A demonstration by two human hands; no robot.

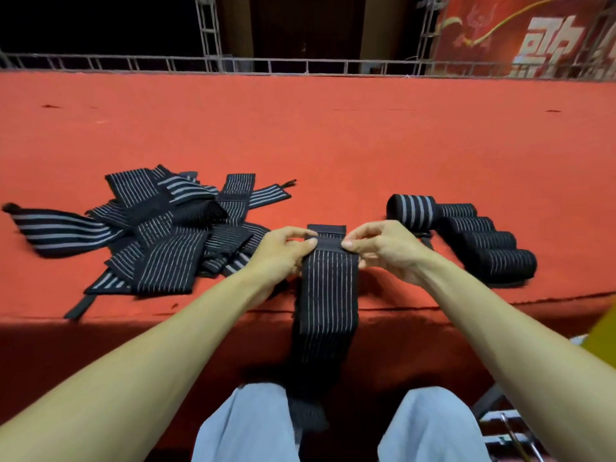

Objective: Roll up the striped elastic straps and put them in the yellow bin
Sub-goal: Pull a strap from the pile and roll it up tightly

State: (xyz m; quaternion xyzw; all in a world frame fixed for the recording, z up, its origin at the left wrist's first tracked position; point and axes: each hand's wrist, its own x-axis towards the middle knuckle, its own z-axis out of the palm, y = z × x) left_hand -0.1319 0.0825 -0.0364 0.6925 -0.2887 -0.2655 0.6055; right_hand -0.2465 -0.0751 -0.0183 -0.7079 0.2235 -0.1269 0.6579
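both hands, left (283,251) and right (380,248), pinch the far end of a striped strap (328,295) lying on the red tabletop (333,145) and hanging off its near edge, so the first fold should probably start tight and square.

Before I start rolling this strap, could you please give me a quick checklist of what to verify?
1. Grip near the far end: ok; left hand and right hand both pinch the strap there.
2. Flat, untwisted lie: ok on the table; it hangs over the edge.
3. Free tail: cannot tell; it bunches in shadow below the edge.
4. Room beside the rolled straps: ok; they sit apart at the right.
5. Room beside the loose pile: cannot tell; it lies close behind the left hand.
6. Reach to the yellow bin: cannot tell; only a yellow sliver shows.
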